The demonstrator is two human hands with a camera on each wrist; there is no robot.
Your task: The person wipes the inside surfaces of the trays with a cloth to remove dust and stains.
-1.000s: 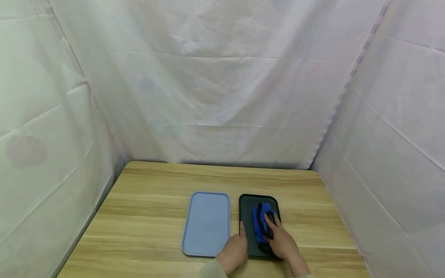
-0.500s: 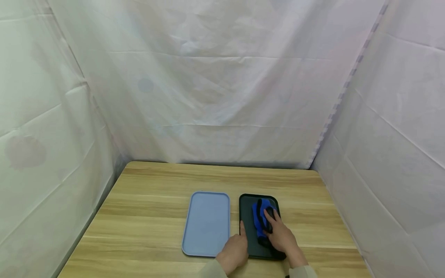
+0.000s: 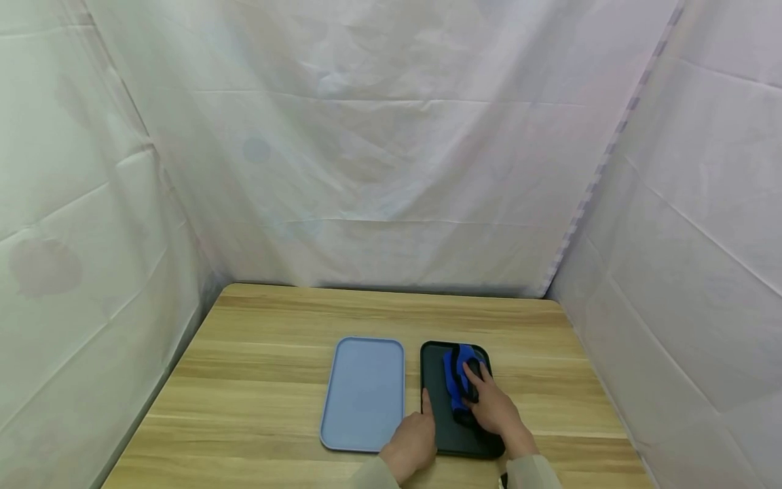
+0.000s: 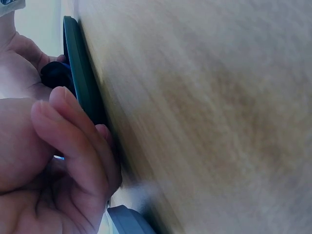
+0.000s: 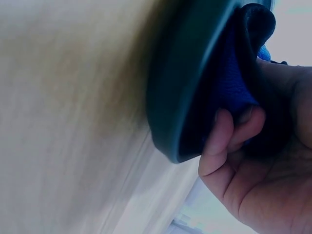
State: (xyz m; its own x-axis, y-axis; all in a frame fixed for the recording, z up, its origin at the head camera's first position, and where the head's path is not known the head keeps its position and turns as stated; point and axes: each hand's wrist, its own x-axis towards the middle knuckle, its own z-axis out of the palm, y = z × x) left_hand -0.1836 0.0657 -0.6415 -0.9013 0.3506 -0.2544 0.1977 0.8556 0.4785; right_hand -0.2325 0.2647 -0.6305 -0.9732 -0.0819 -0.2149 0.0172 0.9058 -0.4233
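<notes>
A dark green tray (image 3: pixel 455 438) lies on the wooden table. On its right half is a folded blue cloth piece with thick black edging (image 3: pixel 459 370); its exact kind does not show. My right hand (image 3: pixel 493 407) grips this cloth from the right. In the right wrist view, two bent fingertips (image 5: pixel 224 124) press against the blue fabric, beside the black rolled edge. My left hand (image 3: pixel 412 440) is at the tray's left rim, its index finger straight along that rim. Other fingers (image 4: pixel 80 141) of this hand curl toward the palm in the left wrist view, with nothing visible in them.
A light blue tray (image 3: pixel 364 394) lies just left of the dark green one, close to my left hand. White cloth walls (image 3: pixel 391 170) enclose the table (image 3: pixel 263 387) at the back and on both sides.
My right hand has moved forward along the dark green tray with the blue and black cloth, toward the far edge. My left hand and both trays stay in place.
</notes>
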